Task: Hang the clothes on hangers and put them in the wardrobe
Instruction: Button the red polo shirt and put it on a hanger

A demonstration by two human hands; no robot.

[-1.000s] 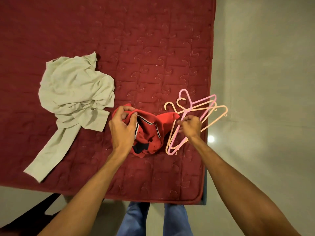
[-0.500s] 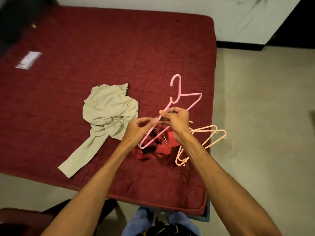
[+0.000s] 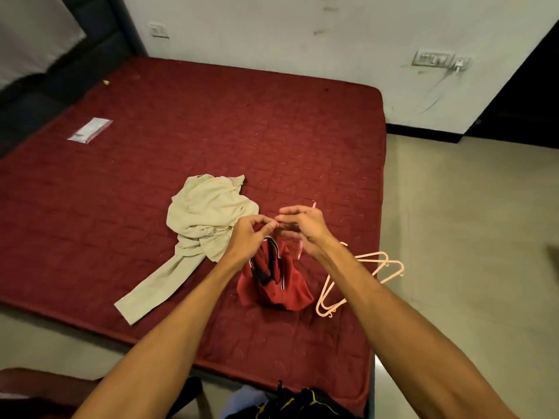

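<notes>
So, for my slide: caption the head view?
Left hand beside right hand, which holds a pink hanger, above a red shirt on the bed.

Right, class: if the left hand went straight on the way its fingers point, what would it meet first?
Probably the right hand, just ahead of the left hand and holding the pink hanger; depth is unclear, so they may already touch.

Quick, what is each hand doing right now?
Left hand: fingertips pinched, but on what cannot be told.
Right hand: holding the pink hanger.
</notes>
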